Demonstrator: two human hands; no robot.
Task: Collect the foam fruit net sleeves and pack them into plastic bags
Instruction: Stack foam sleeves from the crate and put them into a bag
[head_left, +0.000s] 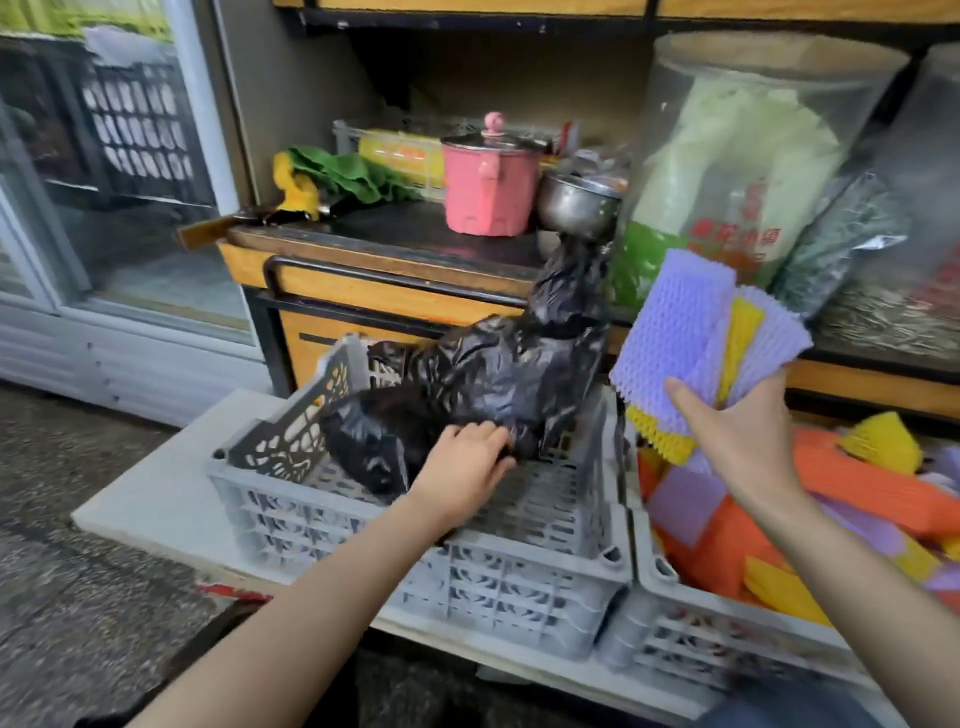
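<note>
- Sleeves up at centre right: purple and yellow foam netting in a flat, fanned stack. The right hand has its fingers clamped round the lower end, poised, I'd say, for bagging.
- Left hand, mid-frame, has its fingers curled into the crumpled black bag in the grey crate, likely hunting its mouth.
- Plenty of loose sleeves, orange mostly, are heaped in the lower-right crate.

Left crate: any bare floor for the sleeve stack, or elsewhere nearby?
Left crate: bare floor at the front right, between bag and the right wall. White board left of the crate is bare too. Crowded: right crate, heaped with sleeves, and the counter around the pot.
</note>
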